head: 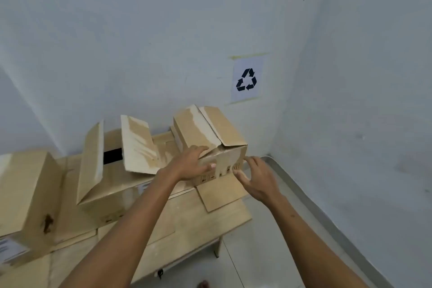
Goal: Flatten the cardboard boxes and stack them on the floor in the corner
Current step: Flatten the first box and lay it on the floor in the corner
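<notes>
Three cardboard boxes stand on a low wooden table [205, 224]. The small right box [210, 133] has its top flaps shut and a bottom flap [222, 192] lying flat toward me. My left hand [194, 163] grips its near top corner, fingers on top, thumb on the front face. My right hand [254, 175] is open beside the box's right front edge, fingertips close to it. A larger middle box [105, 184] has its flaps standing open. A closed box [25, 189] stands at the left.
A recycling sign [246, 79] is taped to the white wall above the room corner. Pale tiled floor [280, 229] runs right of the table to a grey skirting [304, 196] along the right wall. A toe shows at the bottom edge.
</notes>
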